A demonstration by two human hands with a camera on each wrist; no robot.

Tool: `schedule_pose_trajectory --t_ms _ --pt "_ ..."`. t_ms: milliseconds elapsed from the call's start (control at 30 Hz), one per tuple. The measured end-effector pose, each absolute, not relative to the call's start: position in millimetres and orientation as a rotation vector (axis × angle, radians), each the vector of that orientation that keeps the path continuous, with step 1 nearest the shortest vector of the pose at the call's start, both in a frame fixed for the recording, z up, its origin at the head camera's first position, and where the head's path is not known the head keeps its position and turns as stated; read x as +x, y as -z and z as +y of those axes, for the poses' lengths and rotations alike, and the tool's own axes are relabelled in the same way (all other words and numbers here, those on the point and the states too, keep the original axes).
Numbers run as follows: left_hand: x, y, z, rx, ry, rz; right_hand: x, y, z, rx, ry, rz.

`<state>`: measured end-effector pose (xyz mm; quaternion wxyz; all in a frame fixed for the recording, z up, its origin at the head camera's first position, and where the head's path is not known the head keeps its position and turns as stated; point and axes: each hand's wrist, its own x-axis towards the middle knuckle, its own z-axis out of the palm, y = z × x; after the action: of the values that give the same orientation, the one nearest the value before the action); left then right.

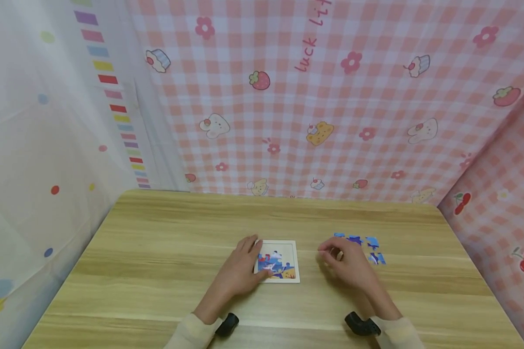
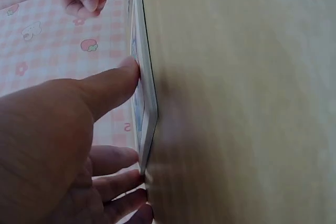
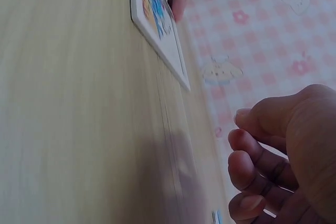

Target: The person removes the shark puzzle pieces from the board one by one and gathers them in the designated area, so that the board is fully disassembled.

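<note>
A square white puzzle board [image 1: 285, 247] lies flat on the table, its lower part filled with a colourful blue and orange picture [image 1: 280, 269]. My left hand [image 1: 240, 269] holds it at the left side. In the left wrist view, the thumb [image 2: 118, 81] rests over the edge onto the face, and the other fingers line the side. To the right, my right hand [image 1: 349, 261] hovers above the table with fingers loosely curled. Its thumb and index fingertips [image 3: 242, 118] come together, with nothing visible between them. Several loose blue jigsaw pieces [image 1: 372, 243] lie beyond it, partly hidden by the hand.
The wooden table [image 1: 170, 242] reaches back to a pink checked cloth [image 1: 288, 160]. A white dotted cloth [image 1: 70, 160] hangs at the left side, and another checked cloth [image 1: 498, 228] at the right. Black wrist devices [image 1: 362, 325] sit at the sleeves.
</note>
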<state>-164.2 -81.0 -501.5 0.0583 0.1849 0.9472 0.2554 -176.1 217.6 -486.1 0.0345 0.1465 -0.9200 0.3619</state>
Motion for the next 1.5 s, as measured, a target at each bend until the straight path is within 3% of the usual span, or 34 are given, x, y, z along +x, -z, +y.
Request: schedule_pose_trajectory --t_ms 767,1500 --pt "-162.3 499.9 -78.7 0.530 -0.638 2.858 -180.4 497.0 140.4 0.562 -1.298 -2.865" --pt "-161.8 497.9 -78.6 0.556 -0.660 2.874 -178.9 512.0 124.1 0.470 -1.057 -2.848"
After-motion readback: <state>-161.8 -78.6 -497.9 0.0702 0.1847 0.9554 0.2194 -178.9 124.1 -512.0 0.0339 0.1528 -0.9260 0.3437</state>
